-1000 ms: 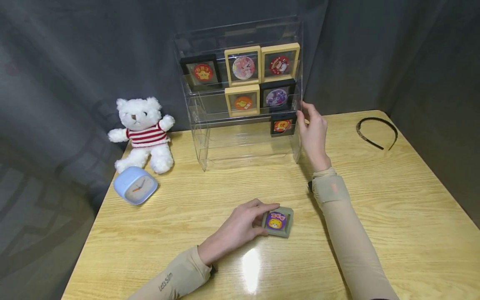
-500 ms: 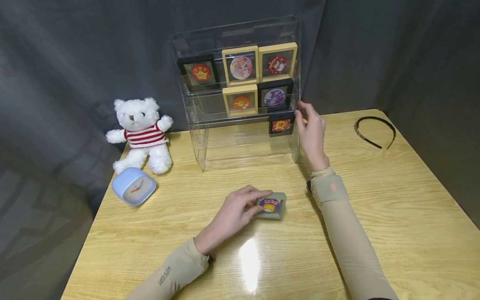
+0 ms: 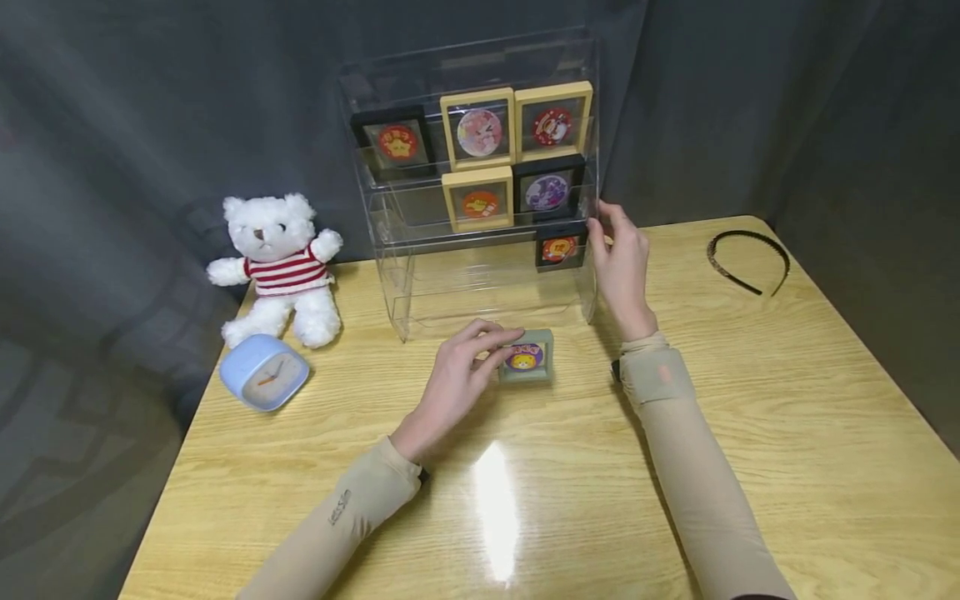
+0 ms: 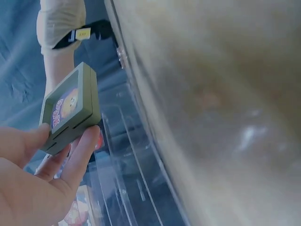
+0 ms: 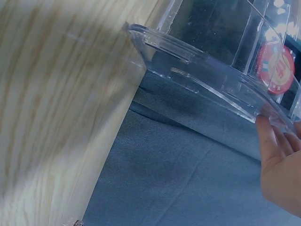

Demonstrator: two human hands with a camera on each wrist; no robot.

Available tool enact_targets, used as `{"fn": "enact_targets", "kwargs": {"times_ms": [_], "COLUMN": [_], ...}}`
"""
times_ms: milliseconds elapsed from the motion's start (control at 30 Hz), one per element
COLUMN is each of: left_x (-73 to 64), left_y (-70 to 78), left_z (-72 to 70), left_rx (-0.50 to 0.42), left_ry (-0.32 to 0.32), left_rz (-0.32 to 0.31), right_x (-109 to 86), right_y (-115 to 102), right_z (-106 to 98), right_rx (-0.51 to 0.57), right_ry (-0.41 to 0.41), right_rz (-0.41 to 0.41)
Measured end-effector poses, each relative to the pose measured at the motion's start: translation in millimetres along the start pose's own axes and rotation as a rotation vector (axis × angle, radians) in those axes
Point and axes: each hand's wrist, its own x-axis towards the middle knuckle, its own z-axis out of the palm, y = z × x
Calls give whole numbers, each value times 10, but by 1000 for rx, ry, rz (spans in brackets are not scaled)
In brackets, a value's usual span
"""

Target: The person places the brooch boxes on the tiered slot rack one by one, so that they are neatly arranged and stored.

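Observation:
A grey-green square display frame (image 3: 543, 375) with a purple bear badge (image 3: 523, 358) inside is in my left hand (image 3: 453, 371), in front of the clear acrylic rack (image 3: 431, 242). In the left wrist view, thumb and fingers pinch the frame (image 4: 85, 101) by one edge, badge facing outward. My right hand (image 3: 624, 271) holds the rack's right side panel, thumb at its front edge; the right wrist view shows those fingers (image 5: 267, 141) on the clear panel. Nearest that hand, a small black frame (image 3: 561, 247) with a red badge sits on the lower tier.
Higher tiers hold black and cream frames, among them a cream one (image 3: 477, 200) and a black one (image 3: 547, 190). Left of the rack sit a white teddy bear (image 3: 281, 271) and a blue clock (image 3: 264, 372). A dark headband (image 3: 750, 262) lies at the table's right.
My left hand has carried the green frame away from me, toward the rack, and slightly left. The right hand keeps its hold on the rack's side.

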Motion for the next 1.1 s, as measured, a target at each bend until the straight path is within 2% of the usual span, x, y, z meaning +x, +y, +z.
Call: {"fn": "enact_targets", "kwargs": {"times_ms": [167, 467, 700, 933, 1100], "left_x": [174, 531, 718, 939, 1100], "left_y": [-9, -35, -133, -184, -214], "left_z": [-54, -204, -301, -338, -321], "left_rx": [3, 6, 82, 111, 135], "left_ry": [52, 132, 225, 245, 244], "left_rz": [28, 37, 67, 38, 46], "right_x": [5, 15, 14, 13, 5], "right_y": [-5, 13, -7, -4, 14], "right_z": [-5, 7, 14, 7, 12], "right_rx": [1, 1, 15, 7, 10], "right_ry": [4, 2, 8, 3, 9], "right_rz": [0, 1, 0, 4, -5]}}
